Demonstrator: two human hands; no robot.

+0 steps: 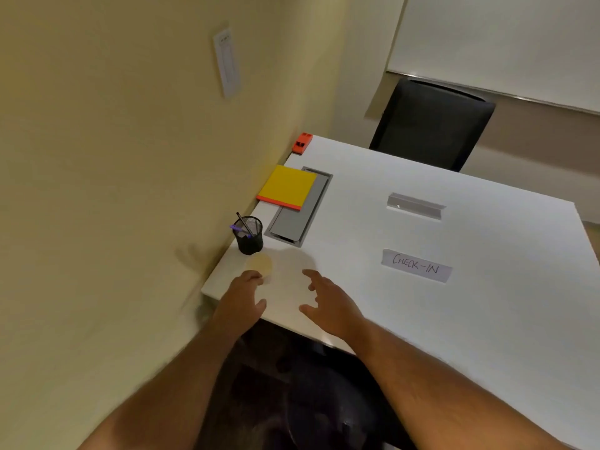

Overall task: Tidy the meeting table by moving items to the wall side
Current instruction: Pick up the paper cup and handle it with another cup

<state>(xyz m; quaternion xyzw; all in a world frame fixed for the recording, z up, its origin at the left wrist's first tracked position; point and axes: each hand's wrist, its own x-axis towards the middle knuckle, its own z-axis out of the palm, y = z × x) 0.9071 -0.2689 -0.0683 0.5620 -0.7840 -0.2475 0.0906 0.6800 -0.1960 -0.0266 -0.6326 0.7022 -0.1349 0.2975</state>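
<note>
A black mesh pen cup point(249, 236) with a purple pen and a dark pen stands near the wall edge of the white table point(454, 303). Behind it a yellow notepad with an orange edge point(287, 187) lies partly over a grey cable hatch point(300, 207). A small red stapler-like item point(302, 143) sits in the far corner by the wall. A pale round blurred item point(261, 266), perhaps a coaster, lies just ahead of my left hand point(243, 297). My right hand point(328, 303) hovers beside it, fingers spread. Both hands hold nothing.
A tent card reading CHECK-IN point(416, 266) and a clear acrylic sign holder point(415, 206) rest mid-table to the right. A black chair point(431, 125) stands at the far end. The yellow wall point(113, 190) runs along the table's left side.
</note>
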